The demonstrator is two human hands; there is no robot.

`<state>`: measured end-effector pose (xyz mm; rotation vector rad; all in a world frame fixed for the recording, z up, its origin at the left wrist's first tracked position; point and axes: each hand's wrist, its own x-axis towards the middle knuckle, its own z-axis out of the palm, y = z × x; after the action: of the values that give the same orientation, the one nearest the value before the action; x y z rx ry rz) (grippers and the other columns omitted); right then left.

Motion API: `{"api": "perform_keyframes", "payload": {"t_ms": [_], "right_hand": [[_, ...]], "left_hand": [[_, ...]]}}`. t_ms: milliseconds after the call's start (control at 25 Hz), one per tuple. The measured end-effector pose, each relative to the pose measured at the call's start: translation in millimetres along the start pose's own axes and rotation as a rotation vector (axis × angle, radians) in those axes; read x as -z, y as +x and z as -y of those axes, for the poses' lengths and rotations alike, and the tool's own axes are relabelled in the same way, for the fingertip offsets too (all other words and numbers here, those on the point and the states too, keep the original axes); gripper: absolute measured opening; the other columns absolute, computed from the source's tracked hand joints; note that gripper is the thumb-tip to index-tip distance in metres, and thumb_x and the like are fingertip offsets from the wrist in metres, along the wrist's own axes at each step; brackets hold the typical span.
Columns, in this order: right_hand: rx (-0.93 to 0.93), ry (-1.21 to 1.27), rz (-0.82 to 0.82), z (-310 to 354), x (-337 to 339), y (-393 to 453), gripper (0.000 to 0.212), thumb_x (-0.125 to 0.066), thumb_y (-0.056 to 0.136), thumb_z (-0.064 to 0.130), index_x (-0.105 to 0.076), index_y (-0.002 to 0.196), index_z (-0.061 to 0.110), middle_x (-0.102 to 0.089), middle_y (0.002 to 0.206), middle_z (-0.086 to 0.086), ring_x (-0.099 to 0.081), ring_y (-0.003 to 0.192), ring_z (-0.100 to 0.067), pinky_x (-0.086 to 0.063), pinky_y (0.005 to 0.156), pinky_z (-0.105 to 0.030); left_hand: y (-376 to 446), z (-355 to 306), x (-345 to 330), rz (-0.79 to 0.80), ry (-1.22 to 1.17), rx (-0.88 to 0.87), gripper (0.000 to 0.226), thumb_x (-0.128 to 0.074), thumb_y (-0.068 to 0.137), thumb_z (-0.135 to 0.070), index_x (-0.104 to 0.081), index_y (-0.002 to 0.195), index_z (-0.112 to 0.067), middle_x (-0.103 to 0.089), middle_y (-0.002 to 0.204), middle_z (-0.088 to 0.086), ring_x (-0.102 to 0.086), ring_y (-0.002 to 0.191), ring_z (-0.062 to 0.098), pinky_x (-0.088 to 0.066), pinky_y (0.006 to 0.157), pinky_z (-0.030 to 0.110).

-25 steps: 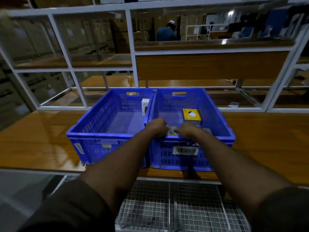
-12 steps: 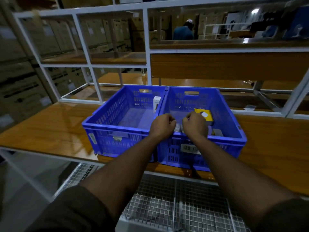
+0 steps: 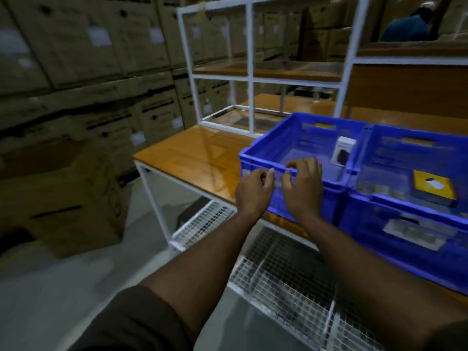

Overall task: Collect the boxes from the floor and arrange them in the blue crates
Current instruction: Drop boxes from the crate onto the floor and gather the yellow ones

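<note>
At the left blue crate's near rim, both loosely curled, seemingly empty hands, left hand and right hand, should swing toward seven o'clock for floor boxes.

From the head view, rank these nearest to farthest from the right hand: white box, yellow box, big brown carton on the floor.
1. Small white box, upright in the left blue crate, just right of the right hand.
2. Flat yellow box, right crate.
3. Big brown carton, far left on the floor.
</note>
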<state>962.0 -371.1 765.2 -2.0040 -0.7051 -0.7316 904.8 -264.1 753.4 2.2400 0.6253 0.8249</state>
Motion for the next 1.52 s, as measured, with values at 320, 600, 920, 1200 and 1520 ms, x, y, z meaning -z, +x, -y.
{"api": "perform_keyframes", "payload": {"t_ms": [320,600,920,1200,1520], "right_hand": [[-0.035,0.232,0.639,186.5,-139.1,-136.9,0.025,-0.055,0.086,0.017,-0.055,0.111,0.020,-0.058,0.093,0.001,-0.057,0.089,-0.022,-0.043,0.068,-0.032],[0.129,0.265,1.167,361.2,-233.6,-283.5,0.037,-0.056,0.087,0.024,-0.054,0.124,0.022,-0.061,0.082,0.003,-0.060,0.080,-0.019,-0.042,0.068,-0.029],[0.490,0.357,1.568,507.1,-309.6,-414.0,0.038,-0.057,0.087,0.023,-0.052,0.125,0.022,-0.064,0.079,0.004,-0.062,0.074,-0.014,-0.045,0.064,-0.029],[0.802,0.424,1.844,596.3,-379.4,-483.9,0.038,-0.056,0.088,0.026,-0.050,0.125,0.021,-0.067,0.081,0.005,-0.063,0.088,-0.017,-0.047,0.073,-0.029],[1.087,0.467,2.025,687.1,-385.8,-568.0,0.039,-0.056,0.085,0.025,-0.050,0.124,0.022,-0.070,0.098,-0.003,-0.062,0.098,-0.023,-0.042,0.072,-0.029]], "left_hand": [[-91.0,222.1,201.5,-0.205,0.107,0.446,0.046,-0.036,0.093,-0.061,-0.063,0.086,-0.025,-0.072,0.078,-0.004,-0.069,0.073,0.018,-0.056,0.073,0.039],[-225.9,379.0,359.6,-0.434,0.190,0.776,0.038,-0.040,0.095,-0.053,-0.063,0.088,-0.022,-0.072,0.082,-0.003,-0.070,0.078,0.020,-0.056,0.076,0.038],[-362.8,488.1,470.5,-0.758,0.235,1.188,0.053,-0.028,0.080,-0.065,-0.059,0.084,-0.022,-0.073,0.077,-0.005,-0.072,0.075,0.023,-0.056,0.076,0.039],[-421.6,530.9,530.1,-1.123,0.177,1.472,0.049,-0.033,0.079,-0.069,-0.054,0.075,-0.025,-0.072,0.074,-0.003,-0.071,0.074,0.026,-0.057,0.073,0.043],[-487.7,522.5,569.2,-1.519,0.084,1.646,0.027,-0.050,0.094,-0.041,-0.058,0.075,-0.023,-0.072,0.067,-0.005,-0.071,0.064,0.016,-0.058,0.073,0.038]]}}
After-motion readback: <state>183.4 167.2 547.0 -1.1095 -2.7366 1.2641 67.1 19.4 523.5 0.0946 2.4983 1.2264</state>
